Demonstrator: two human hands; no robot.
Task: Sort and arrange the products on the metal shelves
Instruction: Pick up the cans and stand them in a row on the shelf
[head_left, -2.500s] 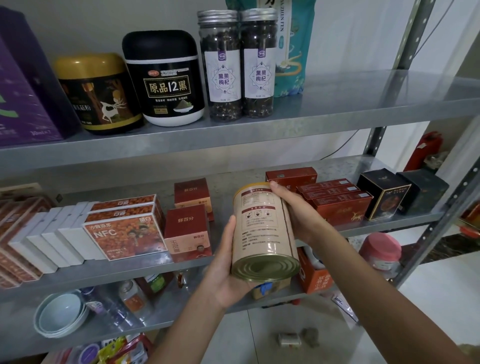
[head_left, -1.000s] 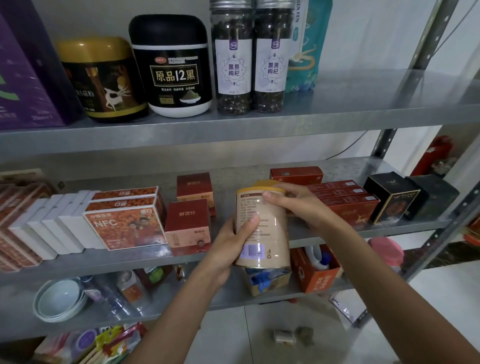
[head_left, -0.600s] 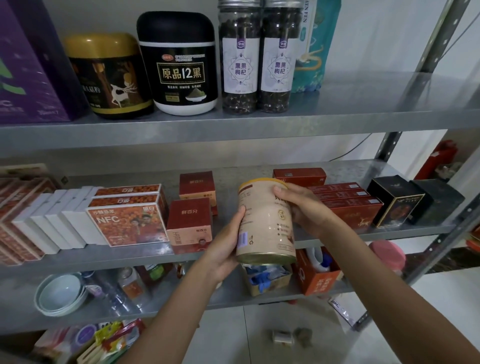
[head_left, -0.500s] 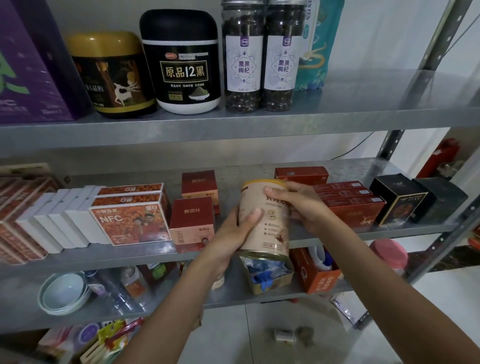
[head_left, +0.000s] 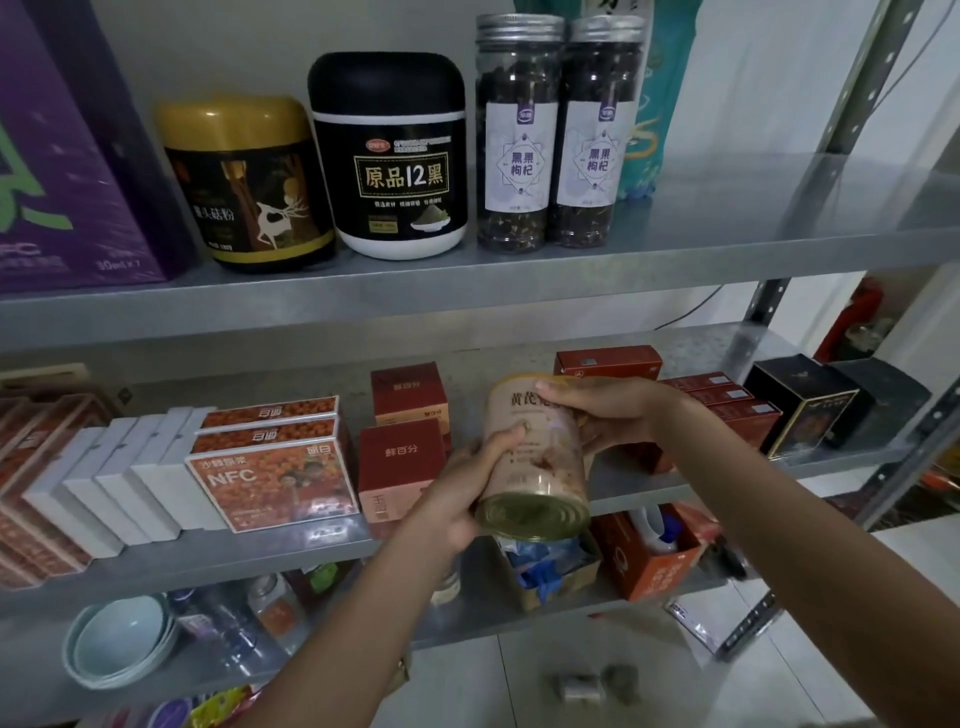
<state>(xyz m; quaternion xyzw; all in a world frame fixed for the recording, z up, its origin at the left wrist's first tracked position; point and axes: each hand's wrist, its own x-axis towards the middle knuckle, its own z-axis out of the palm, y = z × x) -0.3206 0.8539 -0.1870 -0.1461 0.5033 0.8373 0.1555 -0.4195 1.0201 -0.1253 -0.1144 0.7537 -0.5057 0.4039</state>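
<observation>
Between both hands' fingers (head_left: 501, 440), the can (head_left: 540, 470) tilts.

white wall (head_left: 769, 93), pale tiled floor (head_left: 467, 691)

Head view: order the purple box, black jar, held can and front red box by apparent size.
1. purple box
2. black jar
3. can, held nearer the camera, so its place against the jar is unsure
4. front red box

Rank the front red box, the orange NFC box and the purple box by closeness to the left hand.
1. Front red box, beside the left hand.
2. Orange NFC box, further left.
3. Purple box, top shelf, far left.
</observation>
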